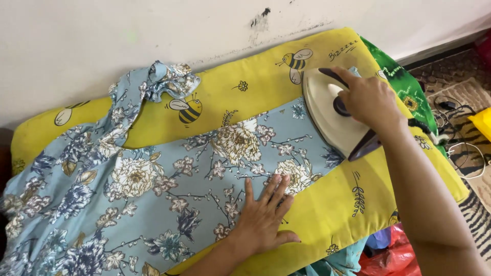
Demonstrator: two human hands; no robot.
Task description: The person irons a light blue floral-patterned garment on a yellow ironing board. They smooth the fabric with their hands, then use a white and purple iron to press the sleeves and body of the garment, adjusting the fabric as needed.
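Nearest the camera, the left hand lies flat with fingers spread, pressing the pale blue floral garment onto the yellow bee-print surface. Farther along, the right hand is wrapped around the handle of a cream iron, which rests on the garment's far end. Beyond stands a white wall.

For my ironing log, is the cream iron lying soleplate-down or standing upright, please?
Soleplate-down: the cream iron lies flat on the floral blue fabric, right hand gripping it.
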